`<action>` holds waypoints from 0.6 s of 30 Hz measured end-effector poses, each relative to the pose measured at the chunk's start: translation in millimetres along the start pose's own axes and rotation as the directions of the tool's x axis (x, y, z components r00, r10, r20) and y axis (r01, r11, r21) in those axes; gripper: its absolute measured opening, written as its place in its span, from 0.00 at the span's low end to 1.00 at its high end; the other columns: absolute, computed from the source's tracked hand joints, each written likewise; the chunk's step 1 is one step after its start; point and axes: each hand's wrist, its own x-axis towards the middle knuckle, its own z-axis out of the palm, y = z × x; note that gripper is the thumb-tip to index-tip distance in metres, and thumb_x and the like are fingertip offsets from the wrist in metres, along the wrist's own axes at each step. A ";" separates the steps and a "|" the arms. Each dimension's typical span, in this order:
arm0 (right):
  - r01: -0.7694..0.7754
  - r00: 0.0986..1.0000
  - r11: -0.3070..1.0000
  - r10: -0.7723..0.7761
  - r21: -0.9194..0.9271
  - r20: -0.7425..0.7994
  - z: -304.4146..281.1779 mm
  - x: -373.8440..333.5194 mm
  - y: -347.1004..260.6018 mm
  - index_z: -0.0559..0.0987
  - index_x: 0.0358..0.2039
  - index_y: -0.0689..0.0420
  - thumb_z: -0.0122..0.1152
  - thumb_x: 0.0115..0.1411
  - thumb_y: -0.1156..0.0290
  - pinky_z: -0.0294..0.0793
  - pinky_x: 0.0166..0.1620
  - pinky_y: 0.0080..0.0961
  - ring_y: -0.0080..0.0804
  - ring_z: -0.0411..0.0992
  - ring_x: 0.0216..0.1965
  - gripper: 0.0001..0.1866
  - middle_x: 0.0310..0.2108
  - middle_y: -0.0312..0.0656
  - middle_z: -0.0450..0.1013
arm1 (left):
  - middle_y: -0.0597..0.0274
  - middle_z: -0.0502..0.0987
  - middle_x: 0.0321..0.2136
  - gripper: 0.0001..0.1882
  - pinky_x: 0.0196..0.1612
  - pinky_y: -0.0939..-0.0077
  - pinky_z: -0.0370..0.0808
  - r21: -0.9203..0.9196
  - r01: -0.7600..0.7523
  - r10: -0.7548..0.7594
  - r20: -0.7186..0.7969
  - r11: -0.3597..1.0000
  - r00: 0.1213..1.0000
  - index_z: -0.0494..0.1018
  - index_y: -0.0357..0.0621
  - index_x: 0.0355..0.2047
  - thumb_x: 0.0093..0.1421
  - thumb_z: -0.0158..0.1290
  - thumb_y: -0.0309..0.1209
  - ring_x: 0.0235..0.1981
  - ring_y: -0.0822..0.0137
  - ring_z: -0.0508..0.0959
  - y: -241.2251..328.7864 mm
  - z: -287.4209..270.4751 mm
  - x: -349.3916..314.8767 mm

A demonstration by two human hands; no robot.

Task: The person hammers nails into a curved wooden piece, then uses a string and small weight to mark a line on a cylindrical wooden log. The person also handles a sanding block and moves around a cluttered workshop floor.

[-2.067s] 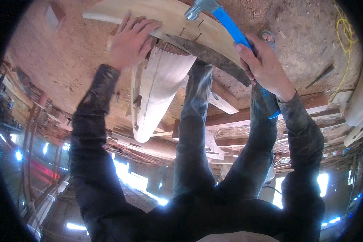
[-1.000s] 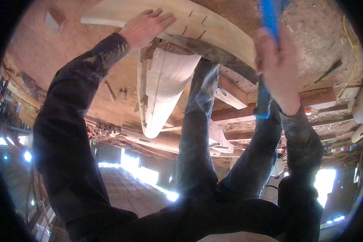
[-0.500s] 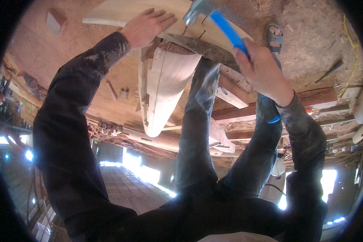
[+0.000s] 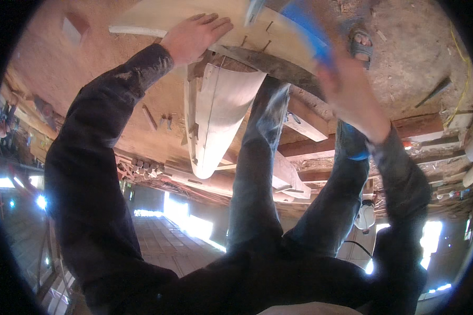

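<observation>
My left hand (image 4: 194, 38) lies with its fingers outstretched on a pale, curved wooden board (image 4: 147, 17) at the top of the view. In my right hand (image 4: 355, 94) is a hammer (image 4: 306, 26) with a blue handle, smeared by motion. Its metal head is partly out of the picture at the top edge. Two nails (image 4: 267, 45) stick up from the board between my hands. Under the board's near edge runs a dark, curved timber (image 4: 278, 65). A pale, tapering wooden piece (image 4: 220, 115) extends from there toward my legs.
My sandalled foot (image 4: 361, 44) is on the dirt floor at the right. Beams (image 4: 412, 126) and a squared block (image 4: 306, 123) lie around my legs. A small wood strip (image 4: 149, 117) and a wedge-shaped block (image 4: 73, 29) rest at the left. A yellow cord (image 4: 460, 47) trails at the far right.
The hammer and my right hand have shifted slightly right, and the hammer head is now higher in the picture. My left hand stays on the board.
</observation>
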 end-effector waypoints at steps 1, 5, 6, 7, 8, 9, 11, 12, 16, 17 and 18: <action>0.112 0.981 0.983 -0.086 -0.146 0.174 0.2 -3.1 11.5 0.74 0.32 0.69 0.57 0.68 0.68 0.70 0.30 0.48 0.60 0.73 0.23 0.14 0.21 0.61 0.70 | 0.58 0.62 0.72 0.57 0.74 0.61 0.61 -0.005 -0.022 0.022 0.003 1.000 1.000 0.55 0.46 0.72 0.42 0.71 0.29 0.70 0.53 0.64 1.1 6.0 0.2; 0.008 0.986 0.992 0.012 -0.123 0.166 -28.7 -9.0 -4.1 0.74 0.32 0.69 0.56 0.68 0.68 0.70 0.32 0.51 0.64 0.75 0.28 0.14 0.24 0.65 0.72 | 0.58 0.62 0.71 0.57 0.74 0.61 0.61 -0.021 0.007 -0.006 0.055 1.000 0.998 0.55 0.44 0.72 0.42 0.71 0.28 0.71 0.53 0.64 1.4 -1.6 -6.3; 0.001 0.992 0.995 0.011 -0.096 0.125 -28.9 -12.2 -3.5 0.74 0.32 0.69 0.56 0.68 0.68 0.71 0.33 0.51 0.63 0.75 0.28 0.15 0.25 0.65 0.72 | 0.58 0.62 0.71 0.57 0.74 0.61 0.61 -0.029 0.011 -0.010 0.051 1.000 0.999 0.55 0.45 0.72 0.42 0.71 0.28 0.71 0.53 0.63 4.1 -2.1 -6.6; -0.004 0.996 0.996 0.012 -0.089 0.093 -28.2 -11.1 0.3 0.74 0.33 0.69 0.55 0.69 0.68 0.71 0.33 0.51 0.63 0.76 0.29 0.15 0.24 0.65 0.72 | 0.58 0.62 0.71 0.57 0.74 0.61 0.61 -0.038 0.016 -0.014 0.048 0.999 0.999 0.54 0.45 0.72 0.43 0.71 0.28 0.71 0.54 0.63 6.2 -2.5 -7.2; -0.028 0.994 0.997 0.036 -0.076 0.104 -26.0 -7.8 0.0 0.74 0.33 0.69 0.55 0.69 0.67 0.71 0.33 0.50 0.63 0.76 0.29 0.15 0.24 0.64 0.72 | 0.58 0.63 0.71 0.57 0.74 0.60 0.61 -0.041 0.022 -0.019 0.052 0.999 0.998 0.54 0.45 0.72 0.43 0.71 0.28 0.71 0.54 0.63 5.7 -3.9 -8.9; -0.053 0.992 0.997 0.060 -0.061 0.114 -23.6 -4.7 -0.8 0.74 0.33 0.69 0.55 0.69 0.67 0.71 0.33 0.50 0.63 0.76 0.28 0.15 0.24 0.64 0.72 | 0.58 0.63 0.71 0.56 0.74 0.60 0.61 -0.044 0.025 -0.023 0.049 0.999 0.999 0.54 0.45 0.72 0.43 0.71 0.28 0.71 0.54 0.63 5.3 -4.8 -9.1; -0.152 0.962 0.987 0.159 -0.046 0.223 -15.9 3.0 -11.2 0.74 0.35 0.69 0.54 0.70 0.67 0.72 0.32 0.49 0.62 0.75 0.26 0.15 0.23 0.63 0.72 | 0.58 0.63 0.71 0.56 0.74 0.60 0.61 -0.053 0.029 -0.027 0.043 0.998 0.999 0.54 0.45 0.72 0.43 0.70 0.28 0.71 0.54 0.63 4.4 -6.0 -8.3; -0.131 0.955 0.990 0.141 -0.055 0.263 -14.5 5.4 -9.0 0.75 0.36 0.68 0.53 0.71 0.66 0.70 0.27 0.42 0.50 0.73 0.22 0.15 0.21 0.56 0.70 | 0.58 0.64 0.70 0.52 0.72 0.60 0.63 -0.038 0.015 -0.014 0.004 0.999 1.000 0.57 0.45 0.71 0.45 0.69 0.27 0.70 0.55 0.65 4.0 -4.4 -7.5; 0.143 0.979 0.978 -0.117 -0.150 0.165 -26.4 6.2 -0.3 0.76 0.36 0.65 0.53 0.73 0.62 0.68 0.18 0.31 0.33 0.70 0.13 0.17 0.17 0.45 0.71 | 0.58 0.67 0.68 0.44 0.69 0.61 0.68 0.028 -0.024 0.025 -0.065 0.999 0.998 0.62 0.44 0.67 0.50 0.66 0.24 0.67 0.55 0.68 -1.0 0.9 -4.6; 0.252 0.967 0.946 -0.238 -0.202 0.092 -34.9 5.2 -3.9 0.76 0.35 0.65 0.54 0.72 0.61 0.69 0.18 0.33 0.36 0.72 0.13 0.17 0.18 0.47 0.72 | 0.58 0.67 0.68 0.43 0.69 0.61 0.68 0.039 -0.021 0.024 -0.058 0.999 0.998 0.63 0.43 0.67 0.50 0.65 0.24 0.67 0.56 0.69 -0.2 1.6 -5.2; 0.037 0.999 0.998 -0.037 -0.053 -0.002 -46.7 1.5 -23.1 0.76 0.34 0.63 0.54 0.73 0.60 0.69 0.17 0.28 0.29 0.71 0.14 0.17 0.18 0.42 0.72 | 0.58 0.67 0.68 0.43 0.69 0.61 0.68 0.028 -0.002 0.004 -0.071 1.000 0.997 0.62 0.44 0.68 0.50 0.65 0.24 0.67 0.56 0.69 3.7 3.7 -8.8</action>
